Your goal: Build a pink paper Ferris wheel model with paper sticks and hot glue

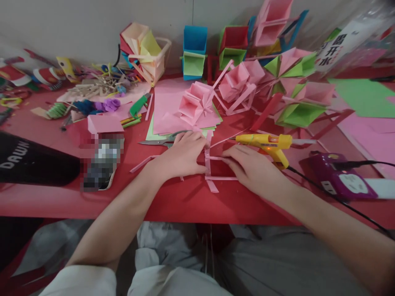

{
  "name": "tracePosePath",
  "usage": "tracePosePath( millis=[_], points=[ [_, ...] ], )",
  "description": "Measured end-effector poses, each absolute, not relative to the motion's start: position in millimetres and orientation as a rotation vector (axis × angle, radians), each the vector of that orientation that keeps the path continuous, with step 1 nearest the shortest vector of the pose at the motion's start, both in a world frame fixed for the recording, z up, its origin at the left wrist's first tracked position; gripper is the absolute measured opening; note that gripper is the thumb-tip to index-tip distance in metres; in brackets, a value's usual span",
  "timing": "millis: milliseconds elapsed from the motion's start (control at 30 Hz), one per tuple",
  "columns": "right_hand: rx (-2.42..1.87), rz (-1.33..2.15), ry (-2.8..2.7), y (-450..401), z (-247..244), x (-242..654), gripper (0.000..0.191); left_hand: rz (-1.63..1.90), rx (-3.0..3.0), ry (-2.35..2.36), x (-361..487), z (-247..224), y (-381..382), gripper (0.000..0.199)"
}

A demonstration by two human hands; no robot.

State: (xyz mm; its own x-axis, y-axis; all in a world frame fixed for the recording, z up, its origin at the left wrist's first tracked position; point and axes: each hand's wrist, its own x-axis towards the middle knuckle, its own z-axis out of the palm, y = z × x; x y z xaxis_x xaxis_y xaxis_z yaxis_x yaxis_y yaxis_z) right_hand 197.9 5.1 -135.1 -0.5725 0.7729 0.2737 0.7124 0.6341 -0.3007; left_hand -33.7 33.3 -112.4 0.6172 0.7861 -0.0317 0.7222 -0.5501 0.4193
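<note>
My left hand [187, 154] lies on the red table with thumb and forefinger spread apart. Its fingertips touch the left edge of an upright pink paper strip [207, 166]. Two crosswise pink strips join this one: an upper strip [215, 158] and a lower strip [224, 178]. My right hand [248, 168] pinches the right end of the upper strip between thumb and fingers, and its lower fingers cover part of the lower strip. Partly hidden behind my left hand are scissors [156, 142]. A yellow glue gun [265, 141] rests just beyond my right hand.
A phone [105, 164] and a black bottle [37, 160] are on the left. A purple power socket [342, 176] with cords sits at right. Behind stand folded pink paper pieces [196, 105], a paper stack [165, 102] and a green cutter [139, 105]. The red table's [185, 209] front edge is near me.
</note>
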Motion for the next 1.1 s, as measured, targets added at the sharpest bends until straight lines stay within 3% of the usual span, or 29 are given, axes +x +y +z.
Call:
tracePosePath(
  millis=[300,933,1100],
  points=[
    [-1.177,0.432,-2.470,14.5,-136.1,195.6,0.018,0.200,2.462,1.210,-39.3,-109.0,32.2,0.042],
    [-1.096,0.326,-2.418,13.3,-140.4,185.9,0.012,0.172,2.486,1.217,-43.1,-112.1,32.6,0.042],
    [-1.033,0.333,-2.388,14.0,-146.8,184.4,0.020,0.186,2.470,1.215,-43.5,-111.9,32.8,0.041]
  ],
)
